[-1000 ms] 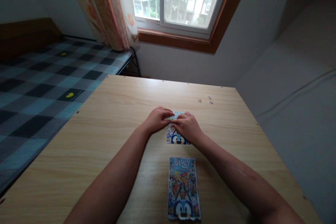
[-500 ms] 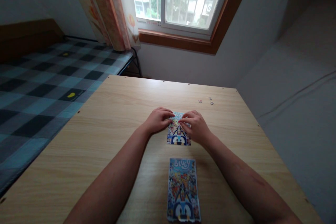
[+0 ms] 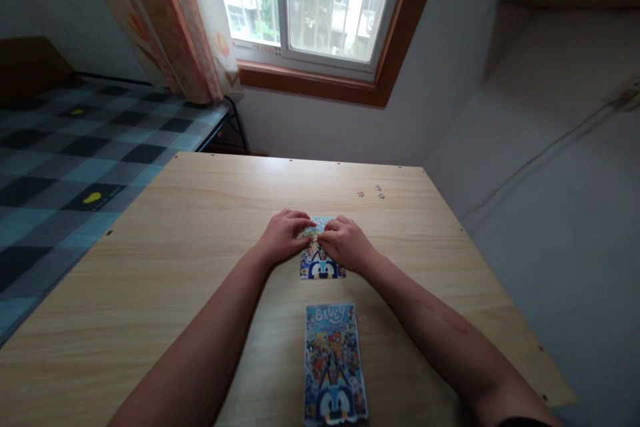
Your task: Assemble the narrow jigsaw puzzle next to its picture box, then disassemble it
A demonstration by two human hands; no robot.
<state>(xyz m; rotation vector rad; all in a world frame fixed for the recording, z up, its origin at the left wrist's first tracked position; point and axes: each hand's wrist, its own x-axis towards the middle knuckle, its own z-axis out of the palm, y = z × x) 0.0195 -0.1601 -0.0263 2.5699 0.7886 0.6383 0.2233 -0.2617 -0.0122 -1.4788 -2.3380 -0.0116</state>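
Room, on my feed: bed (image 3: 45, 167) off left, window (image 3: 330, 20) ahead, past the far edge of the surface (image 3: 175, 233). Surface: pale wood grain. Box (image 3: 334, 353) lies nearest my camera, long axis toward the window. Puzzle (image 3: 324, 271) lies flat beyond it, apart and roughly in line, long axis likewise, by my reading. Left hand (image 3: 309, 229) at its left side, thumb and fingers apart. Right hand (image 3: 323, 232) over its upper right, fingers bent; whether anything is pinched, I cannot tell. Three pieces (image 3: 361, 194) lie beyond and right of the puzzle, nearer the right hand, touched by neither.
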